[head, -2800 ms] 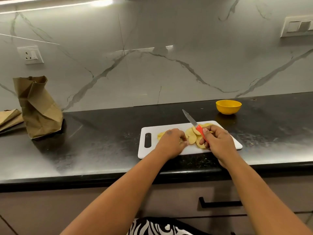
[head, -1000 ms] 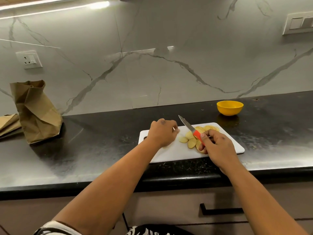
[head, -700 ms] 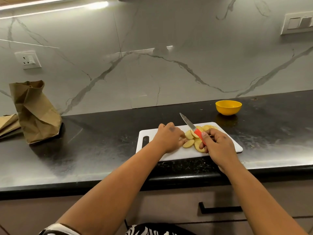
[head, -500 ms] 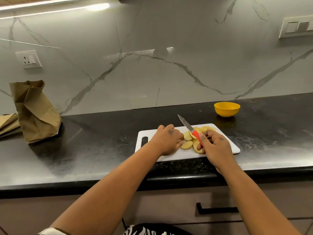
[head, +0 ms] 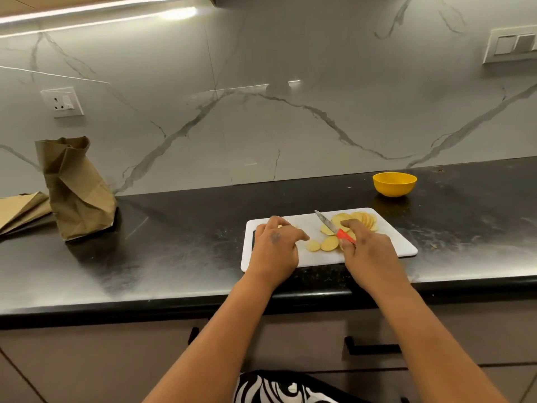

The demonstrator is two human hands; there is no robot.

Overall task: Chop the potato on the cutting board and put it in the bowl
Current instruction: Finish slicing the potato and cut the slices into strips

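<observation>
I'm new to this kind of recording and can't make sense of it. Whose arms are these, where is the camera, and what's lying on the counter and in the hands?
There is no machine here: a person wears a wide-angle camera on their head, looking forward and down, so the two bare arms you see are their own. On the black counter lies a white cutting board with potato slices spread on it. The right hand grips a small knife with a red handle, its blade pointing away over the slices. The left hand rests on the board's left part, fingers loosely curled; a bit of potato seems to sit under it, but that is mostly hidden. Behind the board, to the right, stands a yellow bowl; no slices show in it. At far left stands a crumpled brown paper bag.
</observation>
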